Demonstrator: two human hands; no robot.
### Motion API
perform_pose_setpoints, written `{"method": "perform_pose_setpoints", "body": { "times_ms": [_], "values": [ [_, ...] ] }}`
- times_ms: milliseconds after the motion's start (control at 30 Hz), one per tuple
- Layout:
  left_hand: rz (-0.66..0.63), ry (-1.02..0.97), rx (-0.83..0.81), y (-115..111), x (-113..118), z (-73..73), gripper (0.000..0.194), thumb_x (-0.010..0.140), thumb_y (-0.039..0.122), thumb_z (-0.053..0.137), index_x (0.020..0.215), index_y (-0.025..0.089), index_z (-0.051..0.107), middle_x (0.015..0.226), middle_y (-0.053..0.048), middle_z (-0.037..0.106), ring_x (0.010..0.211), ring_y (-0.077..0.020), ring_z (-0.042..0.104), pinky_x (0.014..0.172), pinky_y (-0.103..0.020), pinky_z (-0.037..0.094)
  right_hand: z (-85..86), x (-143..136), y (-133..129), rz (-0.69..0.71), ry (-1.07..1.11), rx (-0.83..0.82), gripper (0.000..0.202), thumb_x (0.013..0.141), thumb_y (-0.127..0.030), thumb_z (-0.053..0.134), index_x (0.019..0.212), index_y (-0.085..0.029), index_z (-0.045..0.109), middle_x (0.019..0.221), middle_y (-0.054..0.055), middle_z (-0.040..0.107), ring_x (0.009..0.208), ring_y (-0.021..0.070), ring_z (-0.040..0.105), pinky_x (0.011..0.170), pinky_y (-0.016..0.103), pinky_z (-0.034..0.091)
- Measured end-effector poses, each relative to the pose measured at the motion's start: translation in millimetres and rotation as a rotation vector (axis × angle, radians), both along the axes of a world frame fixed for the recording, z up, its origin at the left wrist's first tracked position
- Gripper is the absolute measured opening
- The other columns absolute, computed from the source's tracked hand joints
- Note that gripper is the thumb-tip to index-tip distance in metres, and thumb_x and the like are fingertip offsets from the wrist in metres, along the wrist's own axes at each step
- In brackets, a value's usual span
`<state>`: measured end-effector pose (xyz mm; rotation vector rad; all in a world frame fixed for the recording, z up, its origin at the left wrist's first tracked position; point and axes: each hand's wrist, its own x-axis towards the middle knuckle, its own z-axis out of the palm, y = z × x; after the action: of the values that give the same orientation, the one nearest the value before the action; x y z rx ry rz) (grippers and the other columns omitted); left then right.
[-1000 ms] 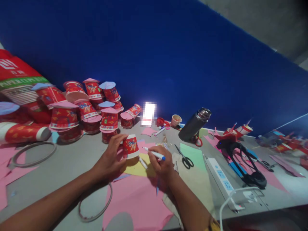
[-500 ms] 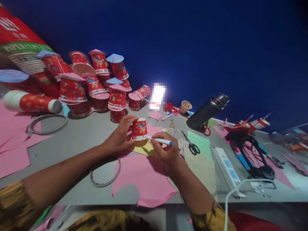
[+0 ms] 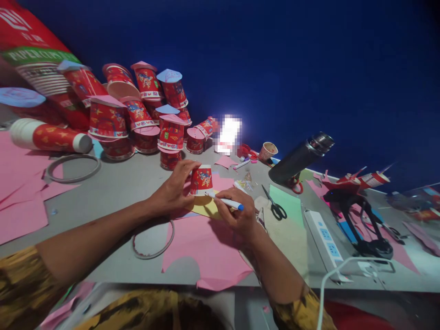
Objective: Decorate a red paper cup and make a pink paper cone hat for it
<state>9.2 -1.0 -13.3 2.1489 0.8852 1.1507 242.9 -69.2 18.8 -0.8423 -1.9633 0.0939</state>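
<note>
My left hand (image 3: 178, 189) grips a red paper cup (image 3: 201, 181) from its left side. The cup is upside down, with its white rim band at the bottom and a coloured print on its side. In my right hand (image 3: 239, 213) is a white marker (image 3: 227, 201) with a blue end, its tip at the cup's lower band. Whether the tip touches the band I cannot tell. Beneath both hands lie a yellow paper sheet (image 3: 206, 208) and a cut pink paper sheet (image 3: 202, 247).
Red cups with paper cone tops (image 3: 108, 119) stand stacked at the back left, near a grey ring (image 3: 73, 168). Another ring (image 3: 153, 255) lies by my left forearm. To the right are black-handled scissors (image 3: 277, 211), a dark thermos flask (image 3: 300, 158) and a white power strip (image 3: 325, 243).
My view has shifted slightly, so most things appear a little higher and further right. The left hand still grips the cup, and the marker tip stays at its lower band.
</note>
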Motion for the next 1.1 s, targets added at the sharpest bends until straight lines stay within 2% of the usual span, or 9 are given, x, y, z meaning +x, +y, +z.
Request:
{"method": "perform_pose_setpoints", "body": {
  "times_ms": [333, 400, 500, 633, 767, 833, 933, 1033, 1100],
  "values": [
    [-0.003, -0.001, 0.064, 2.6, -0.8, -5.0, 0.078, 0.084, 0.024, 0.080, 0.154, 0.030, 0.046, 0.148, -0.013, 0.050, 0.139, -0.0362, 0.059, 0.115, -0.055, 0.061, -1.4, -0.9, 1.6, -0.003, 0.007, 0.062, 0.008, 0.103, -0.019, 0.066, 0.102, -0.022, 0.072, 0.086, 0.005, 0.081, 0.077, 0.0190, 0.076, 0.073, 0.033, 0.060],
    [0.008, 0.014, 0.073, 3.6, -2.1, -5.7, 0.081, 0.082, 0.020, 0.080, 0.154, 0.031, 0.046, 0.148, -0.013, 0.050, 0.140, -0.0370, 0.058, 0.116, -0.057, 0.060, -3.8, 1.5, 3.6, -0.037, 0.014, 0.063, 0.008, 0.103, -0.019, 0.065, 0.102, -0.023, 0.073, 0.088, 0.005, 0.081, 0.078, 0.0193, 0.076, 0.075, 0.034, 0.060],
    [0.063, 0.040, 0.070, 4.7, -4.2, -4.6, 0.083, 0.079, 0.015, 0.077, 0.154, 0.031, 0.045, 0.150, -0.013, 0.050, 0.143, -0.0378, 0.054, 0.119, -0.061, 0.056, -9.3, 8.7, 10.1, -0.168, -0.034, 0.033, 0.012, 0.105, -0.020, 0.063, 0.106, -0.024, 0.075, 0.094, 0.006, 0.082, 0.086, 0.0215, 0.076, 0.081, 0.036, 0.059],
    [0.184, 0.001, 0.016, 5.3, -6.2, -0.8, 0.079, 0.082, 0.021, 0.077, 0.153, 0.031, 0.044, 0.155, -0.013, 0.048, 0.146, -0.0384, 0.052, 0.119, -0.063, 0.055, -14.8, 21.1, 21.2, -0.362, -0.271, -0.194, 0.025, 0.102, -0.016, 0.062, 0.122, -0.022, 0.076, 0.108, 0.011, 0.078, 0.102, 0.0259, 0.072, 0.091, 0.039, 0.057],
    [0.280, -0.044, -0.010, 5.5, -7.0, 3.3, 0.081, 0.080, 0.030, 0.085, 0.151, 0.029, 0.045, 0.154, -0.015, 0.048, 0.146, -0.0417, 0.053, 0.121, -0.068, 0.051, -13.7, 28.5, 27.0, -0.434, -0.509, -0.482, 0.046, 0.093, -0.020, 0.075, 0.139, -0.020, 0.070, 0.123, 0.015, 0.071, 0.113, 0.0299, 0.066, 0.094, 0.040, 0.056],
    [0.301, -0.092, -0.034, 4.7, -6.7, 5.0, 0.082, 0.079, 0.032, 0.087, 0.150, 0.029, 0.046, 0.153, -0.015, 0.048, 0.143, -0.0418, 0.056, 0.118, -0.067, 0.054, -12.5, 28.3, 27.2, -0.445, -0.573, -0.542, 0.040, 0.092, -0.024, 0.078, 0.132, -0.020, 0.075, 0.125, 0.015, 0.069, 0.113, 0.0309, 0.065, 0.096, 0.041, 0.054],
    [0.296, -0.175, -0.098, 2.0, -5.1, 6.2, 0.084, 0.078, 0.035, 0.090, 0.150, 0.028, 0.046, 0.154, -0.015, 0.048, 0.140, -0.0401, 0.060, 0.115, -0.065, 0.057, -11.2, 22.1, 24.7, -0.486, -0.550, -0.480, 0.018, 0.097, -0.027, 0.073, 0.113, -0.020, 0.080, 0.124, 0.015, 0.069, 0.117, 0.0311, 0.063, 0.102, 0.043, 0.051],
    [0.207, -0.262, -0.185, -1.3, -2.6, 6.0, 0.083, 0.080, 0.039, 0.089, 0.150, 0.028, 0.044, 0.154, -0.015, 0.053, 0.140, -0.0393, 0.061, 0.115, -0.067, 0.057, -9.9, 9.5, 18.9, -0.465, -0.526, -0.432, 0.016, 0.102, -0.029, 0.067, 0.110, -0.021, 0.079, 0.113, 0.012, 0.073, 0.114, 0.0291, 0.064, 0.100, 0.040, 0.050],
    [0.133, -0.301, -0.230, -3.1, -0.9, 5.6, 0.083, 0.081, 0.043, 0.089, 0.149, 0.028, 0.044, 0.154, -0.015, 0.055, 0.142, -0.0402, 0.061, 0.116, -0.069, 0.055, -9.1, -0.5, 14.3, -0.436, -0.570, -0.481, 0.019, 0.103, -0.036, 0.069, 0.113, -0.022, 0.076, 0.108, 0.010, 0.075, 0.108, 0.0283, 0.066, 0.092, 0.038, 0.051]
  ]
}}
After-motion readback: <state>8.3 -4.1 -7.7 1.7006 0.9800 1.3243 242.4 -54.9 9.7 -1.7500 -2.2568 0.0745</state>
